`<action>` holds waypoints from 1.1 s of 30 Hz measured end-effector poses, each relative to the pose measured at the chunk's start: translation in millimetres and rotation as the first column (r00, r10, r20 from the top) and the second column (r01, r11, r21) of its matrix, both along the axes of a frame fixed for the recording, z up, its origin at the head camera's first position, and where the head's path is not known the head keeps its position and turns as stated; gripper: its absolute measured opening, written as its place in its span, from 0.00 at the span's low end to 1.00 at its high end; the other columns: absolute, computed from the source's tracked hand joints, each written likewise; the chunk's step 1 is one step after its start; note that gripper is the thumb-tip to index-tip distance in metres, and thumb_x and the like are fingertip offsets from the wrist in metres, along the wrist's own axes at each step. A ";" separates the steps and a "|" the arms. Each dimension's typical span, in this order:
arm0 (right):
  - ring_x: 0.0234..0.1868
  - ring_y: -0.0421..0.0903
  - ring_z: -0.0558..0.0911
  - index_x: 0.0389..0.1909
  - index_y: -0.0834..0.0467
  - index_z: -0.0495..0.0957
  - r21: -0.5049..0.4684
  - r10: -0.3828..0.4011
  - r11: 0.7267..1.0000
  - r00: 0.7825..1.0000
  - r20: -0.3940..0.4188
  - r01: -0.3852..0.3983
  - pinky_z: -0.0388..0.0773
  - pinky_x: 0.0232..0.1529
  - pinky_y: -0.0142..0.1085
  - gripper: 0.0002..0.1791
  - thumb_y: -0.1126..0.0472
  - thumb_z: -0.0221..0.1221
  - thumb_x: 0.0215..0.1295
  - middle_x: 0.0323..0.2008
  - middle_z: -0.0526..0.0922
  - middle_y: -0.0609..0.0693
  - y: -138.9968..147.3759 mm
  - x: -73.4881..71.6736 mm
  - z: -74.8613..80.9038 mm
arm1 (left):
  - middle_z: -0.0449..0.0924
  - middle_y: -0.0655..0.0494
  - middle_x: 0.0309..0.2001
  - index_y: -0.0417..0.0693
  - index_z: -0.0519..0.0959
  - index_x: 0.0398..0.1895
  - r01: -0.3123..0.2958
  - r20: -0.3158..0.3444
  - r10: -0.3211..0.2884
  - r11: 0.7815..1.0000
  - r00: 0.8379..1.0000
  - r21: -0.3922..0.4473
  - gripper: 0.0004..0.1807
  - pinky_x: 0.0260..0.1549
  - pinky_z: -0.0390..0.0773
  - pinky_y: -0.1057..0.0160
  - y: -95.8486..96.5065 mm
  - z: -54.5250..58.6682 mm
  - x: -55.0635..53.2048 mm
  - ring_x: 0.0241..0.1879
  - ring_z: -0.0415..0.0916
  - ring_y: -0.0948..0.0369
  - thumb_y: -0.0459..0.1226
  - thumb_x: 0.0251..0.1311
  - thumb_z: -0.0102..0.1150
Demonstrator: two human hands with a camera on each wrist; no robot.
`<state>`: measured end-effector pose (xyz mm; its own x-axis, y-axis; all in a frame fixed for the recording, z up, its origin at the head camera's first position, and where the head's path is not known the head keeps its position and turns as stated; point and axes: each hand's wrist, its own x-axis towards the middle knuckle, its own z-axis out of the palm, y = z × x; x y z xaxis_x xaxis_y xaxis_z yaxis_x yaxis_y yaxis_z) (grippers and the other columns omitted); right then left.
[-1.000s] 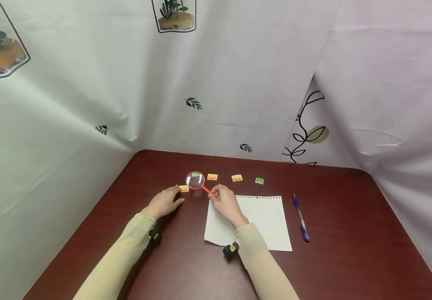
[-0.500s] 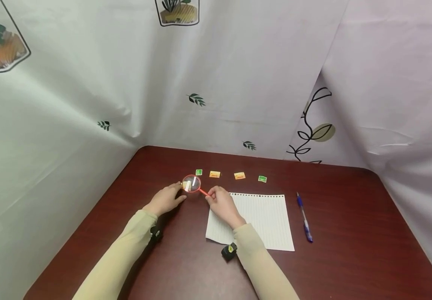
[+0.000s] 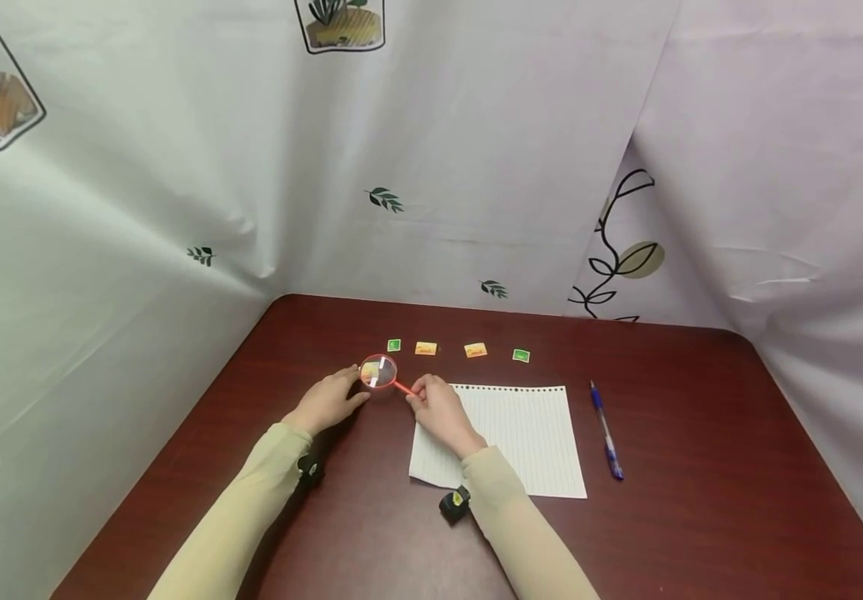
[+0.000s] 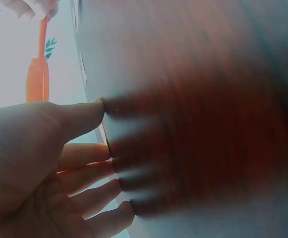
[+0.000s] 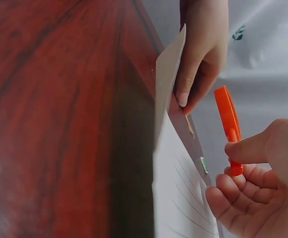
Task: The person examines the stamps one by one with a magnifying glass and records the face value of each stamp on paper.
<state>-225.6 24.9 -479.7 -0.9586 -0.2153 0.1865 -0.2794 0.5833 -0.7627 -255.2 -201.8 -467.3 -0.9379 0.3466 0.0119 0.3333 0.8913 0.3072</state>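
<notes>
Head view, reddish-brown table (image 3: pixel 701 433), white plant-printed sheeting (image 3: pixel 476 167) behind

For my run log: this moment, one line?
right hand: holds magnifying glass over orange card; left hand: at its edge; pen: right of paper

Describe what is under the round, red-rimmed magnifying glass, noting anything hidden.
Through its clear lens, a small, rectangular yellow paper piece shows on the dark red wood-grain table. Glare hides patches of the view; anything under the paper is covered.
</notes>
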 end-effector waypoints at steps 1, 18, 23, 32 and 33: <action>0.29 0.39 0.73 0.38 0.60 0.79 0.000 0.000 1.000 1.000 0.000 0.000 0.71 0.31 0.31 0.04 0.63 0.62 0.70 0.31 0.75 0.46 -0.1 0.2 0.3 | 0.69 0.29 0.67 0.30 0.74 0.64 0.001 -0.001 -0.001 1.000 1.000 0.001 0.29 0.61 0.70 0.40 0.0 -0.4 -0.1 0.65 0.70 0.38 0.42 0.68 0.63; 0.29 0.39 0.73 0.38 0.60 0.79 -0.017 -0.001 1.000 1.000 0.003 0.001 0.72 0.31 0.31 0.04 0.63 0.63 0.69 0.30 0.75 0.45 -1.3 3.1 2.1 | 0.69 0.29 0.66 0.31 0.73 0.65 0.010 -0.014 -0.010 1.000 1.000 0.005 0.29 0.61 0.70 0.40 -0.5 1.4 2.1 0.65 0.70 0.38 0.41 0.68 0.64; 0.29 0.38 0.74 0.38 0.59 0.79 -0.017 0.001 1.000 1.000 0.002 -0.001 0.72 0.31 0.30 0.05 0.61 0.63 0.70 0.30 0.75 0.45 1.1 2.5 5.9 | 0.69 0.29 0.66 0.32 0.73 0.66 0.013 -0.025 -0.013 1.000 1.000 0.000 0.29 0.60 0.70 0.40 -1.6 2.0 3.1 0.64 0.70 0.38 0.41 0.68 0.63; 0.28 0.39 0.74 0.39 0.61 0.80 -0.078 -0.064 0.995 0.998 -0.019 0.062 0.72 0.29 0.30 0.05 0.63 0.64 0.68 0.30 0.76 0.47 25.6 1.5 15.8 | 0.67 0.29 0.68 0.30 0.72 0.65 0.010 0.003 -0.009 1.000 1.000 -0.030 0.29 0.62 0.68 0.40 -0.8 1.1 4.6 0.67 0.67 0.37 0.41 0.70 0.61; 0.29 0.39 0.74 0.39 0.62 0.80 -0.083 -0.075 0.994 0.997 -0.023 0.073 0.72 0.30 0.31 0.05 0.64 0.64 0.68 0.30 0.77 0.47 29.5 1.5 17.4 | 0.67 0.29 0.68 0.30 0.72 0.66 0.006 0.008 -0.006 0.999 1.000 -0.032 0.29 0.63 0.68 0.40 -0.8 1.6 4.5 0.67 0.66 0.37 0.41 0.70 0.61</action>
<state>-224.2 54.4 -462.3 -0.9660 -0.1265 0.2255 -0.2577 0.5390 -0.8019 -250.7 -202.7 -465.7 -0.9357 0.3527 -0.0065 0.3368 0.8987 0.2811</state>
